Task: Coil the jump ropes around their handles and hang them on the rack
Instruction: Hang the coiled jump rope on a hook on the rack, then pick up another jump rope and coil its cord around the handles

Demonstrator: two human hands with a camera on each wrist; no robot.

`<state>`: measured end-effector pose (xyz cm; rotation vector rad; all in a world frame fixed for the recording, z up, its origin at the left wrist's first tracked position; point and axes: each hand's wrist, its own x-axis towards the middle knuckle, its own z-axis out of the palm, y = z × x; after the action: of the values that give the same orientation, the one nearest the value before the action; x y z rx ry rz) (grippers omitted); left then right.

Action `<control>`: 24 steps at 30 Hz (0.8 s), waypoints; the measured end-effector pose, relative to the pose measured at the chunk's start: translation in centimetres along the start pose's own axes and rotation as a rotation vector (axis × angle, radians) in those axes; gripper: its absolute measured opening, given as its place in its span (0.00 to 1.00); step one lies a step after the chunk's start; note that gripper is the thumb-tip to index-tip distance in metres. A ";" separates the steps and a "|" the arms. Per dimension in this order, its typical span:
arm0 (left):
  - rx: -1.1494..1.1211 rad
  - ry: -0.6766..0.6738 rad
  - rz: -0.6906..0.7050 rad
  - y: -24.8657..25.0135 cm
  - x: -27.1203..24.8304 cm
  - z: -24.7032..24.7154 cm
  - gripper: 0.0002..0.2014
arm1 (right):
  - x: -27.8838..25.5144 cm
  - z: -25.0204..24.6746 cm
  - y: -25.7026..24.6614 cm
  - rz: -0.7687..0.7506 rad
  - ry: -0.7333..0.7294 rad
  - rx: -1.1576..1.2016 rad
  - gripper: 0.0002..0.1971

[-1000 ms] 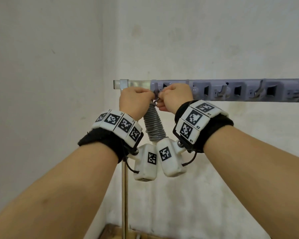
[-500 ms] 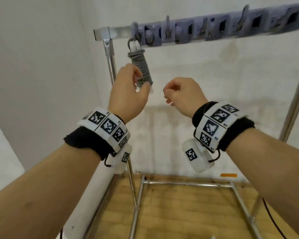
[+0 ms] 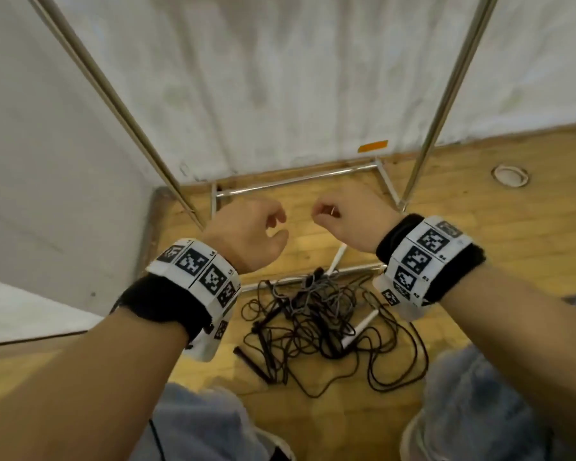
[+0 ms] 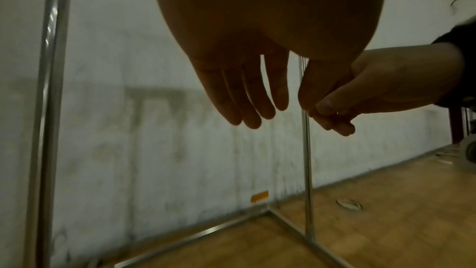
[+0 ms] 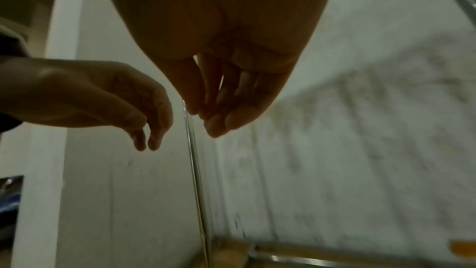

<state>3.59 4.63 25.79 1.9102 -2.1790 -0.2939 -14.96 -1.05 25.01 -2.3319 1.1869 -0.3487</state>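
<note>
A tangled pile of jump ropes (image 3: 316, 314) lies on the wooden floor below my hands, mostly black cord with some grey. White handles (image 3: 359, 327) and black handles (image 3: 253, 361) stick out of it. My left hand (image 3: 273, 224) hovers in the air above the pile, fingers relaxed and holding nothing; the left wrist view shows its fingers (image 4: 257, 97) nearly straight. My right hand (image 3: 330, 214) hangs beside it, loosely curled and empty, as its fingers (image 5: 219, 109) show in the right wrist view. The rack's hook bar is out of view.
The rack's metal posts (image 3: 113, 94) (image 3: 446, 94) rise on both sides of my hands, and its base bars (image 3: 296, 181) frame the pile. A white wall with an orange tape strip (image 3: 373, 147) stands behind. A round floor fitting (image 3: 509, 174) sits at the right. My jeans-clad legs (image 3: 479, 410) are near the pile.
Both hands let go of the grey coiled rope hung on the rack and came down. The view tipped from the hook bar to the floor pile.
</note>
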 end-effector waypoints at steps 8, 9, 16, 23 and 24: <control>-0.091 -0.175 -0.068 -1.3 2.1 12.1 0.07 | 0.0 8.5 8.6 0.272 -0.323 -0.072 0.08; -0.093 -0.202 -0.084 -1.7 2.6 13.5 0.07 | 0.5 9.5 9.8 0.292 -0.363 -0.097 0.09; -0.140 -0.345 -0.113 -4.3 4.9 23.6 0.08 | 1.8 16.7 16.2 0.346 -0.542 -0.151 0.11; -0.186 -0.403 -0.133 -6.1 5.4 32.6 0.16 | 1.9 24.1 21.1 0.322 -0.635 -0.193 0.19; -0.176 -0.422 -0.134 -6.3 5.4 33.6 0.18 | 1.9 24.9 21.6 0.316 -0.643 -0.202 0.18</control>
<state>-1.17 -1.51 -7.88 2.0391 -2.1724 -0.9573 -17.73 -5.52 -7.57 -2.1054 1.2519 0.6121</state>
